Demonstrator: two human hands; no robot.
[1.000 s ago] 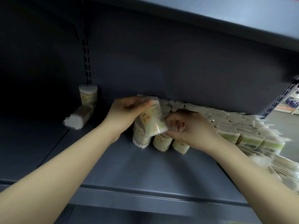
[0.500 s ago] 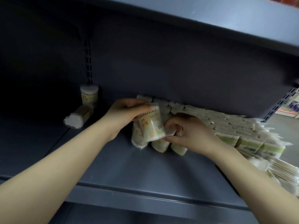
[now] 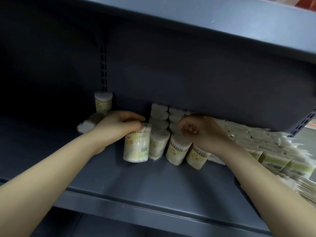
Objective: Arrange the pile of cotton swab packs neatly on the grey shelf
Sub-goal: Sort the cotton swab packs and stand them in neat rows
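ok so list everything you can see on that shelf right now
grey shelf: one, grey metal, with a back panel and another shelf above
held tub: one, clear with pale label and barcode, upright at the left end of the group
standing tubs: several, pale, in rows running to the back panel; exact count unclear
lone upright tub: one, at the back left
lying tub: one, on its side beside the lone upright tub
flat packs: a loose pile, white and green, at right
left hand: grips the held tub's top
right hand: fingers curled above the tubs, holding nothing
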